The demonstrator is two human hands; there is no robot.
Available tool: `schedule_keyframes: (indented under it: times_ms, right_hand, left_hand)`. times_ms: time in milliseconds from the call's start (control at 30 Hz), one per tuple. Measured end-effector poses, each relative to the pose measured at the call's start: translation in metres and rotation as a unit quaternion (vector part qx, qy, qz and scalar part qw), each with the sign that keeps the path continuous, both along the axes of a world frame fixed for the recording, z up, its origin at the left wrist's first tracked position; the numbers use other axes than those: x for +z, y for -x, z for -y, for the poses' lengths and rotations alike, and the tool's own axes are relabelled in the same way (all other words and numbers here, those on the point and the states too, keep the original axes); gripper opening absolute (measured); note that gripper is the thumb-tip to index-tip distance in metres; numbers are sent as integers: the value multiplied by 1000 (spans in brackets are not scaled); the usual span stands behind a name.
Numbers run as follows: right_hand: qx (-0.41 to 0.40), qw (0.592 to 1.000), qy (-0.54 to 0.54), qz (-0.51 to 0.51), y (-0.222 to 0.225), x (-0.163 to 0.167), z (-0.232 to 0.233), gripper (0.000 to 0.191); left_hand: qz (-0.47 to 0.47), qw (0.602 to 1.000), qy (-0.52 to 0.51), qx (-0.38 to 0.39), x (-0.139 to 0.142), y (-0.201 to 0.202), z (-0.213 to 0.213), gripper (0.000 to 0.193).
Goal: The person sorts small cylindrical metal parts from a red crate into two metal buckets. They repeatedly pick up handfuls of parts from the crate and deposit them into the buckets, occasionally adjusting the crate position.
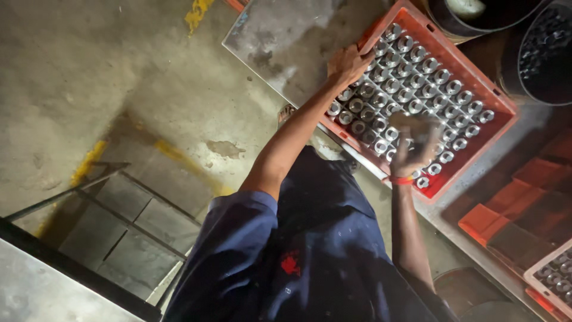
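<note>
A red plastic crate [504, 102] sits on a grey metal surface, filled with rows of shiny metal cylindrical parts [417, 83]. My left hand [348, 62] reaches out with a bare forearm and grips the crate's rim on its left side. My right hand [414, 143], with a red band at the wrist, hovers low over the parts near the crate's near corner. Its fingers are curled and blurred. Whether it holds a part is hidden. My dark blue shirt fills the bottom of the view.
Two dark drums stand at the top right, one [548, 53] holding small metal parts. Orange crates [512, 203] are stacked at the right, and a pale crate of parts [554, 274] is below them. A metal frame [107, 209] stands at the lower left on the concrete floor.
</note>
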State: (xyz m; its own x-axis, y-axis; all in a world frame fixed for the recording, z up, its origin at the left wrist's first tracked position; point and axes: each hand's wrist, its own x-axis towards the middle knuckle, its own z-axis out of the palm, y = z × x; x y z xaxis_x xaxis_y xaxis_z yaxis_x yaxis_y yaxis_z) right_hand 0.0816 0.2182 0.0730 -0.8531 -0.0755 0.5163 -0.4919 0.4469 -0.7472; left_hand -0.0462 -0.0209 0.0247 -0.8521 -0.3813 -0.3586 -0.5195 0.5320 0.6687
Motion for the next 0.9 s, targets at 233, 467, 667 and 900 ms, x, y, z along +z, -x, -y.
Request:
schedule_keyframes:
  times_ms: [233, 467, 667, 900]
  right_hand:
    - [20, 999, 20, 46, -26, -32, 4, 57]
    - [-4, 998, 1, 60, -35, -31, 3, 51]
    - [17, 991, -68, 116, -51, 9, 0, 46]
    - [123, 948, -293, -26, -17, -15, 59, 57]
  left_hand:
    - [-23, 998, -61, 26, 2, 0, -4, 58]
    - [-82, 995, -35, 47, -2, 0, -1, 61]
    - [-63, 998, -18, 23, -9, -2, -4, 68]
    - [-11, 995, -75, -59, -11, -34, 7, 74]
